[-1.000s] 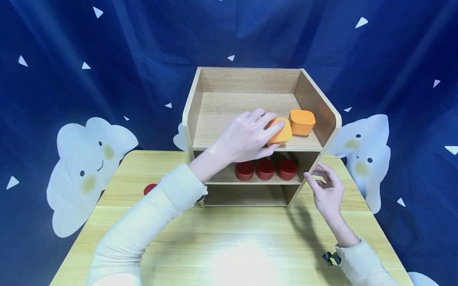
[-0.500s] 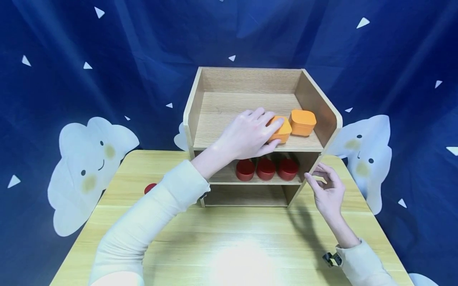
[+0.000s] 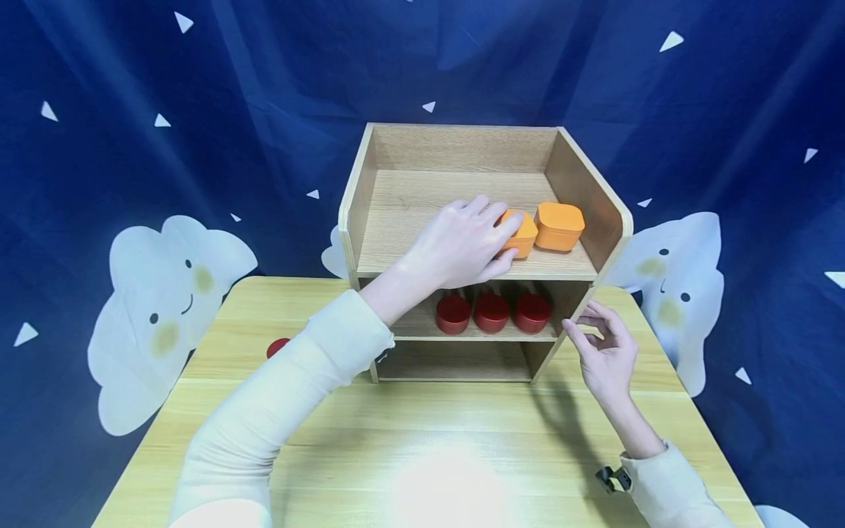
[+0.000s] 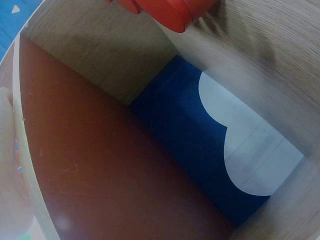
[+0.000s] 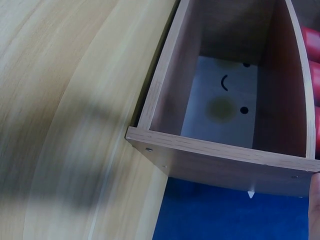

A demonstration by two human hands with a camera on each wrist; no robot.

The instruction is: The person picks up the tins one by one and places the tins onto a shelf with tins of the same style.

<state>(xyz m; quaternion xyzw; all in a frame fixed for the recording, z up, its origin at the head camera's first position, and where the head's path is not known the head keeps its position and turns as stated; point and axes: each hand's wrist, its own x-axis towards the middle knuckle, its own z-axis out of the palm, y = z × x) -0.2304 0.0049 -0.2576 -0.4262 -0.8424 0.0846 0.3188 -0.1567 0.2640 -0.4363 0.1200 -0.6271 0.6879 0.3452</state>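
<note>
On the top deck of a small wooden shelf (image 3: 422,213), my left hand (image 3: 458,246) grips an orange rounded-square box (image 3: 524,238) from its left side, fingers over the top and thumb at the front. A matching orange box (image 3: 559,226) stands just to its right, near the side panel. My right hand (image 3: 607,352) is beside the shelf's right panel, fingers bent loosely and thumb tip at the front edge. In the right wrist view, a fingertip (image 5: 314,205) touches the panel's edge. The left wrist view shows mostly the inside of the lower compartments.
Several red round containers fill part of the middle compartment, among them a red container (image 3: 491,313). Another red round object (image 3: 277,347) sits on the table (image 3: 396,440) at the left, partly hidden by the sleeve. A dark blue curtain (image 3: 277,88) with clouds hangs behind.
My left hand has shifted the orange box slightly back on the top deck, and the box has gone from tilted to more level. My right hand has stayed in place.
</note>
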